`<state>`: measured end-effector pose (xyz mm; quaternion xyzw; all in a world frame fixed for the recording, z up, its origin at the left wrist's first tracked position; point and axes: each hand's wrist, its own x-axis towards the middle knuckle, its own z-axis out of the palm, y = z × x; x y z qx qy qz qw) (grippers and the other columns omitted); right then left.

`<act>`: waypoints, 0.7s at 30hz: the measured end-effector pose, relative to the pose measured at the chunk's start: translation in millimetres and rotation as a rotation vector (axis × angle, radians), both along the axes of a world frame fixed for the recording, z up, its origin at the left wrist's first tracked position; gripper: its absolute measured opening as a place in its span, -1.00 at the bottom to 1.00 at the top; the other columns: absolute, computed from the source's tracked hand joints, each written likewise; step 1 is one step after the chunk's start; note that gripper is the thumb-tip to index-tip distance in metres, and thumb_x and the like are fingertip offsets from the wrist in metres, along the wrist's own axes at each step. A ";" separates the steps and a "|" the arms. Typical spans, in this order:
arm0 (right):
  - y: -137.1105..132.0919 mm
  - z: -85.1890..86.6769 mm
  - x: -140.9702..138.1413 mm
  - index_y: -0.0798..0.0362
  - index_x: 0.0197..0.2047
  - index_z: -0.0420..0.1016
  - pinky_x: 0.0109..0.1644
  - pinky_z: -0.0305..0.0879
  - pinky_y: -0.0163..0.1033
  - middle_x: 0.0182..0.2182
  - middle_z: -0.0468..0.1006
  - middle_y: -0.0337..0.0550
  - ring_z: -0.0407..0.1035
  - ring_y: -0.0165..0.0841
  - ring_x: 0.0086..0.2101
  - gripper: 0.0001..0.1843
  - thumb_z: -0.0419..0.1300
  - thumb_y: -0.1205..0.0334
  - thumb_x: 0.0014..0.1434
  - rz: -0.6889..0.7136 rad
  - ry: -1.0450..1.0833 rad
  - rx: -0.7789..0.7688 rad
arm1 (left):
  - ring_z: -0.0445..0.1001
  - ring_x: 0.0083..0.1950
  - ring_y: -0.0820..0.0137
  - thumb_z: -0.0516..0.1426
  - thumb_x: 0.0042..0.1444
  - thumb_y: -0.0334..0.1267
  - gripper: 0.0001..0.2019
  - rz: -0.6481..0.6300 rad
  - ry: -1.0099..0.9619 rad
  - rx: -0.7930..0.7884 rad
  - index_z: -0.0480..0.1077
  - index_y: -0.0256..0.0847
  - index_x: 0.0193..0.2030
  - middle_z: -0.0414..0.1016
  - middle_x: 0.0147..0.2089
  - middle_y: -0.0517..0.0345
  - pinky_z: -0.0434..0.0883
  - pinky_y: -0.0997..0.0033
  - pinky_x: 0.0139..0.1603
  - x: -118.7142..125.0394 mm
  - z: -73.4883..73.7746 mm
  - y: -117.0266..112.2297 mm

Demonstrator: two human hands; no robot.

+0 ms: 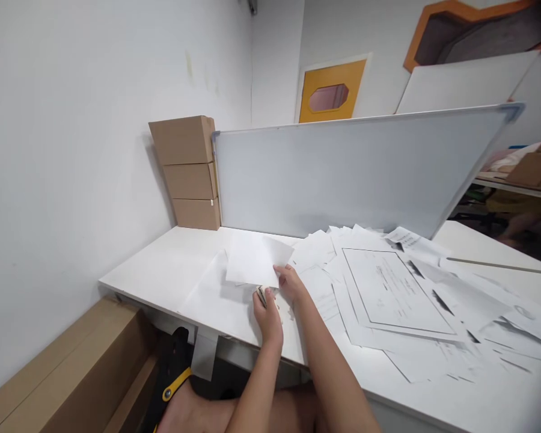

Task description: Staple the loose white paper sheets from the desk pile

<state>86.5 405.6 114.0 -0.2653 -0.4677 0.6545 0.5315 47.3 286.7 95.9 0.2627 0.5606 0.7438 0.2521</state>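
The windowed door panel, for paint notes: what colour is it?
The windowed door panel is golden yellow, white-framed, best in the head view.

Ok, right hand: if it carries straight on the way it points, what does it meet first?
The white paper sheet directly ahead of the right hand. The hand looks to be at that sheet's edge already, possibly touching, though depth is hard to judge.

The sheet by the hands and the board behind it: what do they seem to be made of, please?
The sheet looks like thin, matt white paper, with a slight soft bend. The board seems a whiteboard, with a smooth, faintly shiny pale face; its frame looks like aluminium, though another metal is possible.
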 end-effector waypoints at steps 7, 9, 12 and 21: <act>-6.9 0.4 4.4 0.05 -0.25 0.49 -0.20 0.45 -0.08 -0.36 0.65 -0.10 0.52 -0.14 -0.26 -0.66 0.29 0.18 -0.18 0.130 0.101 -0.049 | 0.44 -0.35 0.27 0.07 0.05 0.15 -0.62 -0.001 0.034 -0.024 0.33 -0.16 -0.28 0.44 -0.41 0.13 0.37 0.25 -0.26 -2.1 5.0 0.8; -6.3 0.1 3.5 0.05 -0.26 0.49 -0.20 0.44 -0.10 -0.35 0.65 -0.10 0.52 -0.15 -0.26 -0.66 0.31 0.21 -0.19 0.146 0.104 -0.053 | 0.46 -0.33 0.26 0.08 0.05 0.14 -0.61 -0.021 0.044 -0.008 0.35 -0.17 -0.26 0.45 -0.40 0.12 0.38 0.25 -0.25 -1.4 6.2 0.4; -5.3 -0.3 1.2 0.07 -0.31 0.50 -0.23 0.43 -0.13 -0.37 0.65 -0.11 0.52 -0.16 -0.29 -0.68 0.33 0.26 -0.24 0.167 0.096 -0.065 | 0.48 -0.29 0.28 0.10 0.04 0.11 -0.62 -0.070 0.068 0.025 0.37 -0.17 -0.22 0.49 -0.36 0.10 0.39 0.29 -0.23 -0.5 7.4 -0.5; -3.1 -2.4 -4.9 0.07 -0.33 0.48 -0.34 0.33 -0.25 -0.50 0.60 -0.24 0.45 -0.31 -0.46 -0.70 0.29 0.31 -0.25 0.110 0.092 -0.079 | 0.46 -0.13 0.22 0.13 0.06 0.00 -0.70 -0.099 0.128 0.042 0.34 -0.17 -0.20 0.48 -0.25 0.06 0.36 0.24 -0.09 -0.2 8.5 -1.1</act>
